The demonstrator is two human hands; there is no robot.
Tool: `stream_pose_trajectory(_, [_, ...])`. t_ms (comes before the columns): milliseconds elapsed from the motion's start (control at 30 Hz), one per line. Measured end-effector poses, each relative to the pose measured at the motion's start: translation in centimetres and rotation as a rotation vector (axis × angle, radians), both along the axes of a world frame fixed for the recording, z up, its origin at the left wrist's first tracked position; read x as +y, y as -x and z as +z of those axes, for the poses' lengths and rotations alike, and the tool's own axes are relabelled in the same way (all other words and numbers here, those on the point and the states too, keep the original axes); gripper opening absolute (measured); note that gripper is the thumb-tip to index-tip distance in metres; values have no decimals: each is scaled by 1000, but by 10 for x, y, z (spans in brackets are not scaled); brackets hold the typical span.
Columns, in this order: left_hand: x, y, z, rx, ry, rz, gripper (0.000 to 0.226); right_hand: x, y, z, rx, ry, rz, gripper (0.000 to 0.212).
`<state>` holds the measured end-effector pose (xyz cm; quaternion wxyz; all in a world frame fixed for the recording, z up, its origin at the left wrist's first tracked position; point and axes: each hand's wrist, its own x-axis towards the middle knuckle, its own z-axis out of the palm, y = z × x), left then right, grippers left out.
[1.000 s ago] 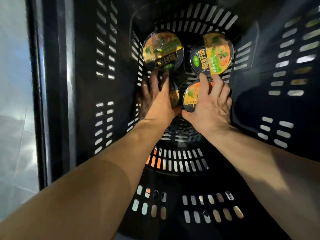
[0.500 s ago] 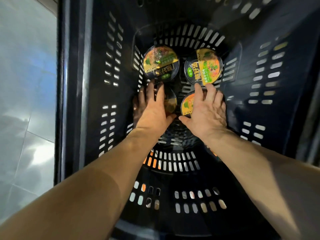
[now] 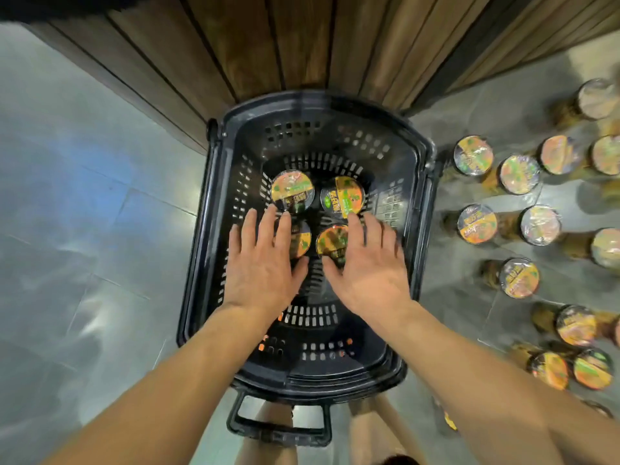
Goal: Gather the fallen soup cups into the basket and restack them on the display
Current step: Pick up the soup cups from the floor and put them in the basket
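Grey tiled floor (image 3: pixel 84 213) at nine o'clock, beside a black basket (image 3: pixel 214 263) standing against a wooden wall (image 3: pixel 302 41) at twelve. Above the basket, left hand (image 3: pixel 265 263) flat with fingers spread, gripping nothing, partly covering one of four soup cups (image 3: pixel 292 192) sitting upright inside; right hand (image 3: pixel 365 263) likewise spread and empty. Toward three o'clock, more cups (image 3: pixel 476 224) scattered across the tiles.

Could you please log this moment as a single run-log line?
left hand: open, empty | right hand: open, empty | basket: four soup cups inside | more cups: on floor at right
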<state>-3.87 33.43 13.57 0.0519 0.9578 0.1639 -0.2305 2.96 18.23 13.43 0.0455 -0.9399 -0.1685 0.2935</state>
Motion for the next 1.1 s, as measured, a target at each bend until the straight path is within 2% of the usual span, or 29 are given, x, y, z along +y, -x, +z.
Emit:
stream_pose_trajectory(100, [-9, -2, 47, -51, 15, 5, 81, -9, 1, 46, -108, -35, 29, 87])
stream_pose_trajectory(267, [-30, -3, 124, -143, -27, -40, 78, -30, -1, 120, -155, -51, 51, 83])
stream_pose_trajectory(467, [-65, 6, 209, -192, -11, -163, 77, -67, 23, 208, -192, -33, -55, 85])
stream_pose_trajectory(867, [-143, 53, 350, -324, 33, -478, 76, -178, 142, 351, -304, 8, -511, 86])
stream_pose_trajectory(1100, [-221, 62, 387, -377, 159, -632, 76, -257, 186, 393, -383, 62, -734, 85])
